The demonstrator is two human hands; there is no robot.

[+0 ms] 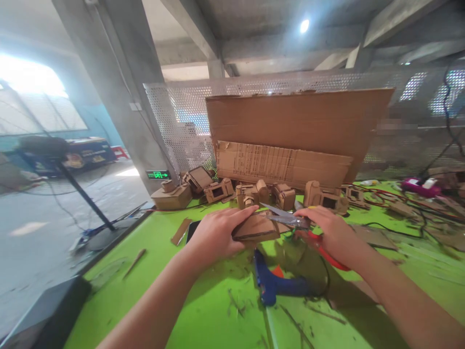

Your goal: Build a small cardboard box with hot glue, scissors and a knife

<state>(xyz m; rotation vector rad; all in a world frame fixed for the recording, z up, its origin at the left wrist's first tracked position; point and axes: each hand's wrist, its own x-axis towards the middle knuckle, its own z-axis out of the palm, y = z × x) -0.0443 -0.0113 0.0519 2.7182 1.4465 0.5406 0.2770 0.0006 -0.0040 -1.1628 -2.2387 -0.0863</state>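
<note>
My left hand [218, 230] grips a small flat cardboard box [256, 229] at its left end, thumb near the lower edge and fingers over the top. In my right hand [329, 230] is a pair of scissors [332, 256] with red handles. The scissors' blades are spread apart and point left, over the top of the cardboard box; whether they touch it I cannot tell. Below the box, a blue glue gun [271, 281] lies on the green table [152, 300].
Several cardboard camera models [218, 190] line the back of the table. Behind them leans a large cardboard sheet [298, 118]. A cardboard strip [180, 231] and a thin stick [134, 263] lie at left. Cables [385, 198] and cardboard scraps cover the right side.
</note>
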